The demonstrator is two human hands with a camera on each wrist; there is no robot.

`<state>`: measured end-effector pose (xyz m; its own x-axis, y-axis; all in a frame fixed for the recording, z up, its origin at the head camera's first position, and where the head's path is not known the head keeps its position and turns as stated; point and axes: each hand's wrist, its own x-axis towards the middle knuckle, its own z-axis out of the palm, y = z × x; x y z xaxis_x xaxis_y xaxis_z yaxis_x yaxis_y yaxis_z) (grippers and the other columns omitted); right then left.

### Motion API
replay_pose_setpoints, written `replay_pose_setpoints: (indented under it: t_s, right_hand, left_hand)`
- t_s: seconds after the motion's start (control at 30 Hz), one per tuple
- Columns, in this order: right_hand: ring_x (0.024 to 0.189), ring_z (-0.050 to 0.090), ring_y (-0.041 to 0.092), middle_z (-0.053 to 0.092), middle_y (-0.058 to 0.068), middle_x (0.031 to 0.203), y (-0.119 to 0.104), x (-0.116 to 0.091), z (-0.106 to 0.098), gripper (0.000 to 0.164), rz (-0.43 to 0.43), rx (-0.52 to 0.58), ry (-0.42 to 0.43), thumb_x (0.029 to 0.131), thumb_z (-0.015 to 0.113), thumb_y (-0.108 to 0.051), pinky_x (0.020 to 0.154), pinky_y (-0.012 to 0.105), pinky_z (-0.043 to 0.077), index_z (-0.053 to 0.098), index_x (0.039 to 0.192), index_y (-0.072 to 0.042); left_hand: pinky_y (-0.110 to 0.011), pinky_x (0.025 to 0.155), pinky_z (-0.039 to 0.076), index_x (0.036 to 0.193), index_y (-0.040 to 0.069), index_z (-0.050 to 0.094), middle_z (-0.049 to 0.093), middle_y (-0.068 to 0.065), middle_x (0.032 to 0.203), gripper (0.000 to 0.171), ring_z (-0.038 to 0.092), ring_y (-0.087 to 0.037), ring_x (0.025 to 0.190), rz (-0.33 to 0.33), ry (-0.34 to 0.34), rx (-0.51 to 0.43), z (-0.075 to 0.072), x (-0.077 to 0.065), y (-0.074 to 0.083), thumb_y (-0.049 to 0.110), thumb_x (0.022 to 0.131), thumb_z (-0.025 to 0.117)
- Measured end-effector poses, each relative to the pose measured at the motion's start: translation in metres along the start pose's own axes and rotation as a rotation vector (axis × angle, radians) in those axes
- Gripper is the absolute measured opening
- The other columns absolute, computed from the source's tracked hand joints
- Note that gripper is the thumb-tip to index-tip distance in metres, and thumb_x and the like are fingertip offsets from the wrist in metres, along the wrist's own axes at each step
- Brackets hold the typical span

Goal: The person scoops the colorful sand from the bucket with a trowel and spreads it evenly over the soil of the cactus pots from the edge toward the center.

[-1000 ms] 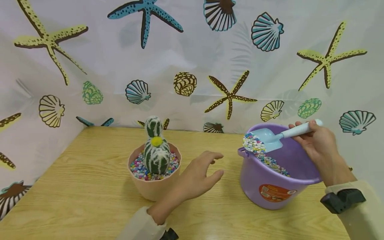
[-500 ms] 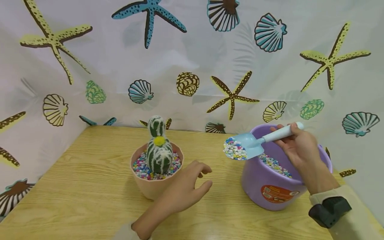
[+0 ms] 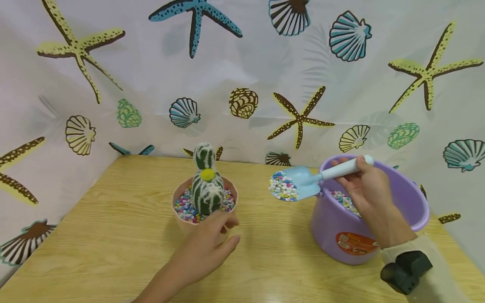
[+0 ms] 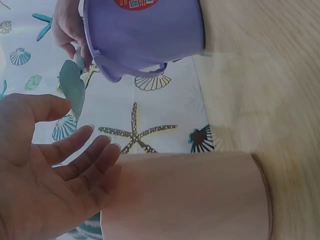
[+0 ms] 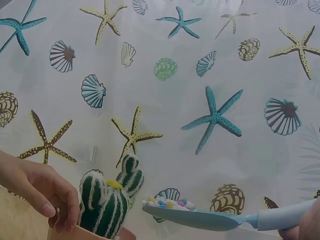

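Note:
My right hand point(image 3: 367, 191) grips the white handle of a light blue shovel point(image 3: 305, 181), held level at the left rim of a purple bucket point(image 3: 337, 235). Multicoloured pebbles point(image 3: 282, 187) are heaped on its blade, left of the rim. Inside the bucket lie more pebbles point(image 3: 345, 201), partly hidden by the right hand. My left hand point(image 3: 201, 248), fingers loosely bent and holding nothing, is at the near side of a peach flowerpot point(image 4: 190, 195). In that pot a green and white cactus point(image 3: 208, 191) with a yellow flower stands in coloured pebbles point(image 3: 185, 206).
A light wood table point(image 3: 113, 219) carries the pot at the centre and the bucket on the right. Behind it hangs a white cloth point(image 3: 219, 71) printed with starfish and shells. Bare wood shows between pot and bucket.
The right hand has carried the loaded shovel leftward, from over the bucket to past its left rim. The left hand has shifted left and now overlaps the flowerpot's front.

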<state>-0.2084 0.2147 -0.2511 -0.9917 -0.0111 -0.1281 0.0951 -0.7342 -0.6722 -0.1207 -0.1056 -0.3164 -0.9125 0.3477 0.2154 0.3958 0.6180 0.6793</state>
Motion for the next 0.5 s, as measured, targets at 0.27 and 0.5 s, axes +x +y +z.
replay_pose_setpoints:
  t_s: [0.27,0.5]
  right_hand:
    - [0.109,0.054,0.025,0.049,0.011,0.106,0.014,-0.003,0.017,0.025,0.010,-0.061,0.054,0.103,0.030,-0.025,0.103,0.042,0.042,0.037,0.121,-0.008]
    - [0.126,0.043,0.027,0.043,0.009,0.114,0.025,-0.004,0.031,0.029,-0.003,-0.132,0.089,0.104,0.025,-0.022,0.111,0.041,0.032,0.029,0.131,-0.013]
  left_hand:
    - [-0.031,0.079,0.050,0.112,0.013,0.059,0.057,0.000,0.108,0.020,0.052,-0.013,0.096,-0.058,-0.006,-0.035,-0.018,-0.016,-0.011,0.024,0.095,0.059]
    - [-0.026,0.069,0.048,0.104,0.011,0.061,0.059,0.004,0.097,0.013,0.053,-0.007,0.085,0.008,0.159,0.060,-0.032,-0.019,-0.023,0.015,0.092,0.064]
